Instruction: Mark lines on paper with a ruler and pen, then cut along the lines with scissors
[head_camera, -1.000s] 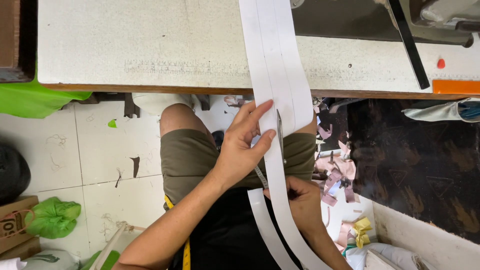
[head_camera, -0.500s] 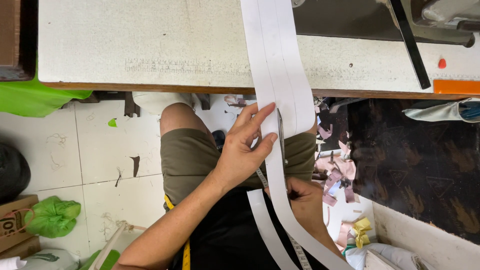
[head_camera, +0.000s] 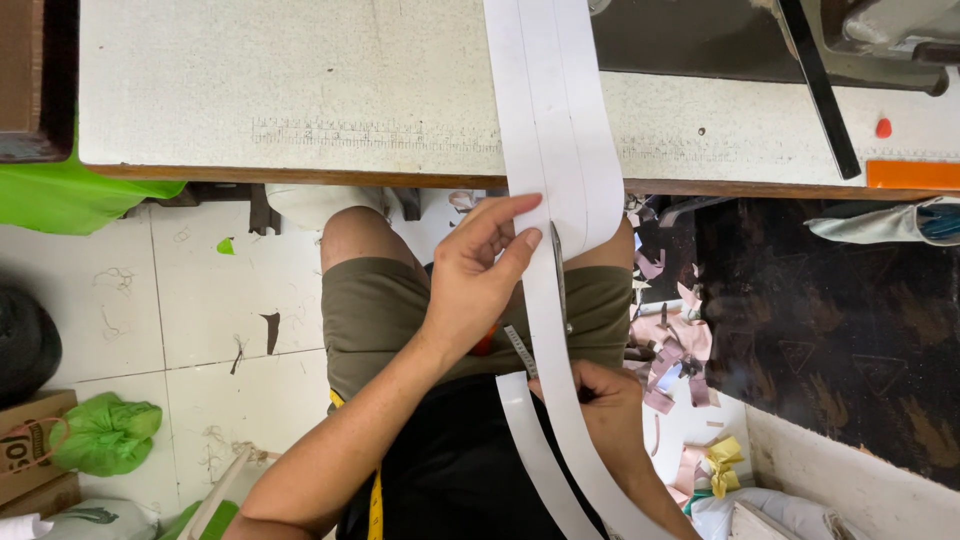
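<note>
White strip (head_camera: 560, 150) — between both hands

Speckled worktable (head_camera: 300, 90) (wood-edged), white fabric strip (head_camera: 550, 110), orange block (head_camera: 912, 174)
</note>
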